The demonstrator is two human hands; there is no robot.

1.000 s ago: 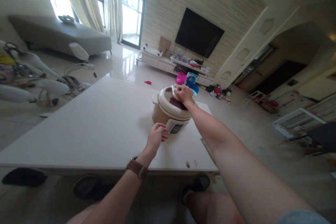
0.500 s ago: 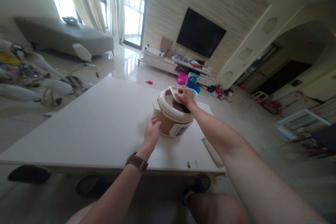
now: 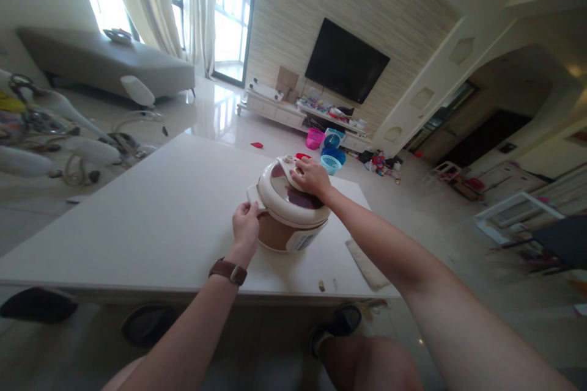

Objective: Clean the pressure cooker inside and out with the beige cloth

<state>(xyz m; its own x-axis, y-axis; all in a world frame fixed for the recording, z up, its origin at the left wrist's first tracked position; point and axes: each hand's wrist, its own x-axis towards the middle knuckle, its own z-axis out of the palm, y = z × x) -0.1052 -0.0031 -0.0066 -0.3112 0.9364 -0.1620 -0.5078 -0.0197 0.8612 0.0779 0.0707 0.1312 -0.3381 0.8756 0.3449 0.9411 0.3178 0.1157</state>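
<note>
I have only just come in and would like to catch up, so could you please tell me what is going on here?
A person has both hands on a cooker standing on a white table. The right hand grips the lid handle, and the left hand is at the side handle, fingers against it. At this moment the lid is on the cooker. Two small items lie near the table's close edge, too small to make out.

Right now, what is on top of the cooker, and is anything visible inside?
On top is its lid, with the right hand on the lid handle, hiding part of it. The lid covers the cooker, so whether anything is inside cannot be seen.
</note>
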